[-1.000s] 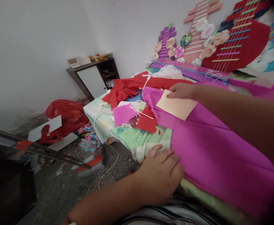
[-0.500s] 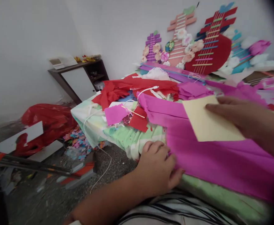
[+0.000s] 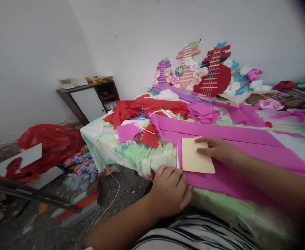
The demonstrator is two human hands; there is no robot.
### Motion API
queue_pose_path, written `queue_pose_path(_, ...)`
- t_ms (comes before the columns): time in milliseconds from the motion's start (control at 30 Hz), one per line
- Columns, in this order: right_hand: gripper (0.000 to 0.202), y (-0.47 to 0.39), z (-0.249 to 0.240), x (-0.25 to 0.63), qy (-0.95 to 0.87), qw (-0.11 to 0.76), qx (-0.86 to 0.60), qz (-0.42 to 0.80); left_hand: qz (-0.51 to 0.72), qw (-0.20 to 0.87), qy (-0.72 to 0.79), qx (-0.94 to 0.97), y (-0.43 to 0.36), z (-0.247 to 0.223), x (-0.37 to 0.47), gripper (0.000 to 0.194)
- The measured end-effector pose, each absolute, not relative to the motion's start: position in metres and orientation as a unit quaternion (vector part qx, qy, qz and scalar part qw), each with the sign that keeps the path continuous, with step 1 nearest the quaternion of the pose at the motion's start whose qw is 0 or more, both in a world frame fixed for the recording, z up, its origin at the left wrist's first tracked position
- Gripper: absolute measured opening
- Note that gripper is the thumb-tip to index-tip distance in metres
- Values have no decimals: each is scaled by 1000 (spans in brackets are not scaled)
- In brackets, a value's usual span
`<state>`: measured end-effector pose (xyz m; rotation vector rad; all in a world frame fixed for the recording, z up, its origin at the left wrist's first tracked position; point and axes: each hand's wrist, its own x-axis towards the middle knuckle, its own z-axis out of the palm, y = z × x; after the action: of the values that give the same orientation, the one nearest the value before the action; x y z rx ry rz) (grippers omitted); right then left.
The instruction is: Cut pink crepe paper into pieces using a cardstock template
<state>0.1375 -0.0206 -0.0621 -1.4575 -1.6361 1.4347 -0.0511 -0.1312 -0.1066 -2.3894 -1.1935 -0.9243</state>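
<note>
A pale yellow square card (image 3: 194, 159) lies on the left part of a large magenta paper sheet (image 3: 246, 156). My right hand (image 3: 216, 149) has its fingers on the card's upper right part, with the thumb and finger somewhat apart. My left hand (image 3: 169, 189) rests at the table's front edge, by the lower left corner of the magenta sheet. Its fingers are curled together over the edge, and what lies under them is hidden.
Red crepe paper (image 3: 152, 106), a magenta scrap (image 3: 127, 132) and a white cable (image 3: 96, 139) lie on the table. Decorated guitar shapes (image 3: 213, 78) lean on the wall. A cabinet (image 3: 87, 100) and red plastic (image 3: 50, 140) are at left.
My right hand has moved left and brought the yellow card down onto the left part of the magenta sheet. The left hand has stayed at the edge. The view has shifted up slightly.
</note>
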Motion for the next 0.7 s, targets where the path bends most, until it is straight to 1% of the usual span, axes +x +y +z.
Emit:
queue_pose_path(100,46,-21,-61,133,-587,250,-513,574,-341,171,-418,-824,-133,-108,-53,19)
queue_pose_path(233,44,-19,-63,132,-607,233,-491,580,-345,185,-421,-818,-135,-110,-55,17)
queue_pose_path(367,49,-17,-69,133,-640,213,-509,535,-332,200,-433,-814,-134,-112,-56,15)
queue_pose_path(433,50,-18,-71,133,-659,216,-516,503,-332,200,-432,-814,-133,-113,-56,16)
queue_pose_path(567,47,-21,-70,134,-676,215,-522,474,-335,198,-424,-818,-131,-116,-57,15)
queue_pose_path(700,42,-21,-70,134,-688,204,-507,478,-350,191,-419,-815,-131,-119,-59,15)
